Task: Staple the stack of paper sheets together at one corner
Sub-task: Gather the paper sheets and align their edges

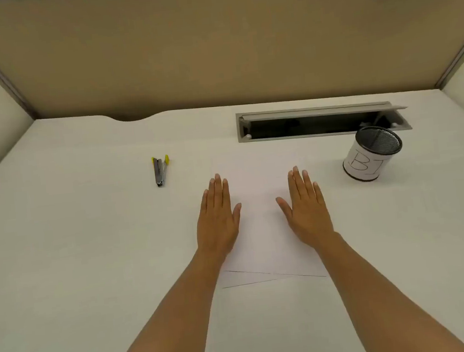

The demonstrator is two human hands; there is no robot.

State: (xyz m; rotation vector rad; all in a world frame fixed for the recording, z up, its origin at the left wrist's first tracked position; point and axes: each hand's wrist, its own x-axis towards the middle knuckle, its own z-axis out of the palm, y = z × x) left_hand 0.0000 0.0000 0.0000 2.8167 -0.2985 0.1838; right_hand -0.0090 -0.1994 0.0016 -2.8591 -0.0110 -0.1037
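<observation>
White paper sheets point(262, 230) lie flat in the middle of the desk, their near edges slightly askew from one another. My left hand point(218, 217) rests palm down on the left side of the sheets, fingers straight and holding nothing. Palm down on the right side lies my right hand point(305, 208), likewise holding nothing. A small metal stapler point(160, 170) with yellow ends lies on the desk to the far left of the sheets, a hand's length from my left hand.
A mesh pen cup point(371, 154) with a white label stands at the right. Behind it an open cable slot point(319, 123) is set in the desk. Tan partition walls point(211, 49) close the back and sides.
</observation>
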